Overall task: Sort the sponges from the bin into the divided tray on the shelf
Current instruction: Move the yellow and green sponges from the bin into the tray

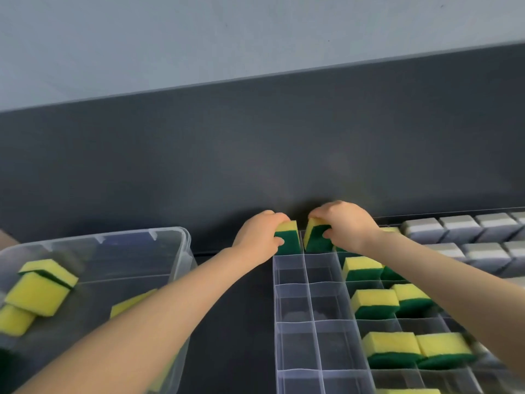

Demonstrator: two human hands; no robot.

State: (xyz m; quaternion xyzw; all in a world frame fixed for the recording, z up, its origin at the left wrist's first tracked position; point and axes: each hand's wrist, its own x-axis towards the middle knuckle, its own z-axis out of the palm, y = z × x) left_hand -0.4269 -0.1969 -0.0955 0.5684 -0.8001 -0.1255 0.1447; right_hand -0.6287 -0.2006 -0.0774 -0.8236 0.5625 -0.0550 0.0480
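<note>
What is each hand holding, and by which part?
Left hand grips the left sponge, right hand the right sponge, each by its top: fingers over the yellow, thumb on green.

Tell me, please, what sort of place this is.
Probably a sorting or packing station: a dark shelf against a bare wall, a clear bin of loose sponges, and a divided tray part filled with identical yellow-green sponges beside rows of grey ones.

Across the top of the frame you see a pale grey wall (199,38). Below it a dark grey panel (255,152) spans the full width, its upper edge rising toward the right. At the far left edge a brown sliver (5,237) shows, too little to identify. At the right, grey blocks (460,227) stand in close rows.
</note>
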